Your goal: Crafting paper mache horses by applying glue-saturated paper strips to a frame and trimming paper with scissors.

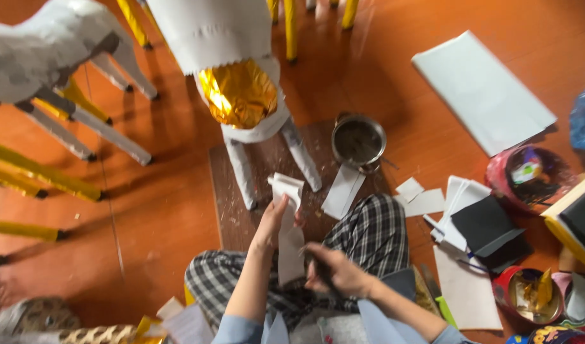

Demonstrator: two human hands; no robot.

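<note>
1. Sitting cross-legged on orange floor (178,210), plaid trousers (369,236) showing, blue sleeves at bottom edge.
2. Left hand (274,224) raised, gripping a white paper strip (287,236) between thumb and fingers; strip hanging down in front of the knees, top end folded over above the fingers.
3. Right hand (336,271) closed around a thin dark tool (322,272), probably a brush; tip blurred, touching or nearly touching lower part of the strip, cannot tell which.
4. Standing just beyond the hands: white papier-mâché animal figure (254,114) with gold foil patch (238,95), legs resting on a brown board (241,210) speckled with scraps.
5. Sitting on the board's far right corner: metal pot (359,141), dark inside.
6. Lying just below the pot, another white strip (343,191); more cut white pieces (420,199) lying right of the knee.
7. Lying at upper right, well apart from the hands: large white sheet (483,89).
8. Lying at right: black paper (490,232) on a white stack, pink tub (528,175), red tub (528,296) with gold scraps inside.
9. Standing at upper left: second white figure (44,44), with yellow legs (38,169) stretching across the left side.
</note>
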